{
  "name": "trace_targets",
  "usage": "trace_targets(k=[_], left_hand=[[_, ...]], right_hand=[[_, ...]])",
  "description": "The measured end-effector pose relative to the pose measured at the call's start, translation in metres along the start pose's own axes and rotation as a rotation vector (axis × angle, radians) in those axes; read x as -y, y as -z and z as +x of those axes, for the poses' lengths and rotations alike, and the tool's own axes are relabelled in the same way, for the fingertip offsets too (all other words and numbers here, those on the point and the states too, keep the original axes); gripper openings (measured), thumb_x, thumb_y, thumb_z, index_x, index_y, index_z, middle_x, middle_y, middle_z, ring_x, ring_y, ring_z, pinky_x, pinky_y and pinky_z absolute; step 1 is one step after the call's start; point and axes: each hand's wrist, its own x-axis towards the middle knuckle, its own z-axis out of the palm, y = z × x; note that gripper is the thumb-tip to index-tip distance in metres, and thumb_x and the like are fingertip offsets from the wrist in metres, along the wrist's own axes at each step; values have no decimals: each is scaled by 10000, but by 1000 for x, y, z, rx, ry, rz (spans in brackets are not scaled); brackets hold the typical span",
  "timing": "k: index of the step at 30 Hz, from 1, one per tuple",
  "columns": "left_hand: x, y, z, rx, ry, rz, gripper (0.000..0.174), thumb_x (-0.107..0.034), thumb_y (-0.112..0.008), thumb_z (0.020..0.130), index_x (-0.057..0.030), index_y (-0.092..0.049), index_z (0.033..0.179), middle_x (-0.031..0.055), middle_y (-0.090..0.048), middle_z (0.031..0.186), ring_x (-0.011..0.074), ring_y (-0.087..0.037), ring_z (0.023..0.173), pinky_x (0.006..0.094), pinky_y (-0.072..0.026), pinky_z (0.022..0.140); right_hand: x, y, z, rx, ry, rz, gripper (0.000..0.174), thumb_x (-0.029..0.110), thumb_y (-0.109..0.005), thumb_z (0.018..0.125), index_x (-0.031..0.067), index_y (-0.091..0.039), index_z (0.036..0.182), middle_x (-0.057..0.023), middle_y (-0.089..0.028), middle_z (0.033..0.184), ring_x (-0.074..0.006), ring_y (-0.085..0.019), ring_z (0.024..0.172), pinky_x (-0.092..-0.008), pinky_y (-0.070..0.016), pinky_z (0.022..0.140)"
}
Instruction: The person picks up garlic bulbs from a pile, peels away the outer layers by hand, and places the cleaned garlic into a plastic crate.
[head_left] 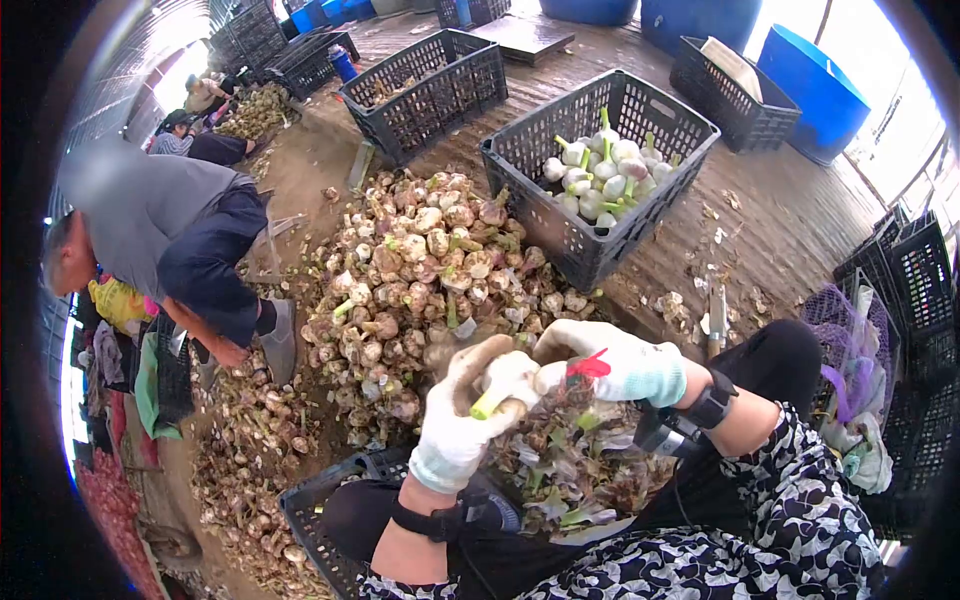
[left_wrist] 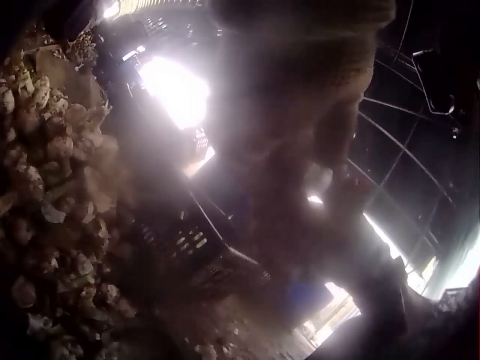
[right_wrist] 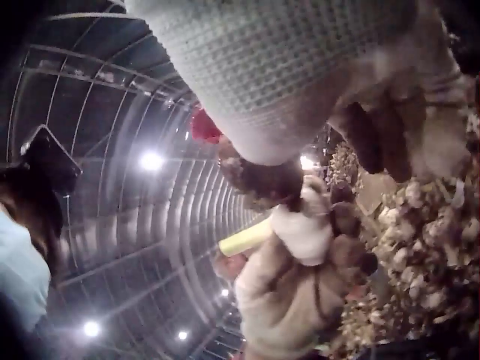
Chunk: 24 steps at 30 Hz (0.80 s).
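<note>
In the head view my gloved left hand grips a white garlic bulb with a short cut green stem. My right hand, also gloved and with a red tie near the thumb, pinches the bulb's other side. The right wrist view shows the bulb in the left palm, its pale stem pointing away and the right thumb against it. Beneath the hands lie loose garlic skins. In the left wrist view the left hand is dark and blurred.
A heap of unpeeled garlic lies ahead. Beyond it stands a black crate holding clean white bulbs. A knife is by my right knee. Another person bends over at the left. Further crates and blue tubs stand behind.
</note>
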Motion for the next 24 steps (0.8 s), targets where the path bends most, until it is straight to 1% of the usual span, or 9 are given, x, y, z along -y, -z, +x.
trace_targets(k=[2, 4, 5, 6, 9, 12, 15, 18, 24], left_hand=[[-6, 1, 0, 31, -7, -54, 594, 6, -724, 687, 43, -492, 1233, 76, -514, 1154, 176, -499, 1097, 298, -399, 956], [-11, -3, -2, 51, -3, -9, 597, -6, -724, 689, 42, -491, 1236, 74, -514, 1135, 175, -499, 1092, 298, -394, 953], [-8, -2, -2, 43, 24, -50, 600, -8, -723, 691, 45, -486, 1240, 76, -517, 1140, 175, -501, 1091, 300, -398, 953], [-7, -3, -3, 35, 54, -93, 604, -10, -722, 693, 47, -480, 1244, 78, -521, 1145, 175, -503, 1090, 303, -403, 952], [-7, -2, -4, 30, 58, -162, 635, -6, -720, 695, 61, -445, 1264, 110, -535, 1164, 191, -522, 1086, 319, -432, 938], [-8, 3, -5, 23, 66, -250, 634, -2, -716, 698, 66, -434, 1262, 133, -546, 1157, 202, -542, 1065, 324, -468, 899], [-6, 2, -4, -18, 93, -294, 613, 2, -708, 705, 68, -435, 1250, 144, -553, 1143, 206, -556, 1042, 324, -496, 859], [-5, -1, -1, -40, 94, -250, 575, 14, -686, 725, 72, -438, 1240, 148, -556, 1142, 204, -558, 1032, 321, -496, 862], [0, -3, -1, 6, 89, -287, 518, 33, -626, 770, 73, -436, 1250, 127, -541, 1174, 189, -552, 1037, 287, -470, 878]], right_hand=[[-1, -3, 4, 7, 139, -42, 414, 359, -644, 814, -11, -578, 987, -158, -618, 879, -258, -594, 841, -367, -460, 721], [18, -2, 7, 154, -182, 58, 421, 381, -633, 829, -8, -583, 982, -152, -615, 883, -218, -583, 835, -349, -457, 722], [12, -3, 11, 45, -14, 9, 421, 390, -620, 844, -12, -584, 967, -141, -613, 844, -194, -582, 795, -336, -461, 690], [10, -2, 10, 44, -143, 118, 425, 382, -620, 848, -23, -580, 968, -115, -609, 818, -176, -576, 782, -325, -462, 681], [18, -1, 13, 82, -15, 26, 397, 363, -615, 855, -22, -584, 947, -82, -615, 812, -149, -583, 735, -292, -473, 635], [28, 8, 7, 111, -425, 466, 354, 349, -610, 865, 1, -605, 932, -47, -632, 815, -82, -574, 625, -220, -468, 527], [29, 10, 0, 27, -453, 508, 371, 359, -618, 861, -4, -603, 939, -42, -625, 803, -80, -568, 628, -225, -465, 540], [18, 0, 0, -62, -134, 2, 402, 382, -640, 836, -13, -592, 892, -81, -606, 750, -143, -563, 610, -281, -460, 552], [23, -7, -3, -50, -187, -34, 304, 320, -654, 826, 23, -590, 817, -122, -590, 723, -191, -564, 633, -333, -443, 582]])
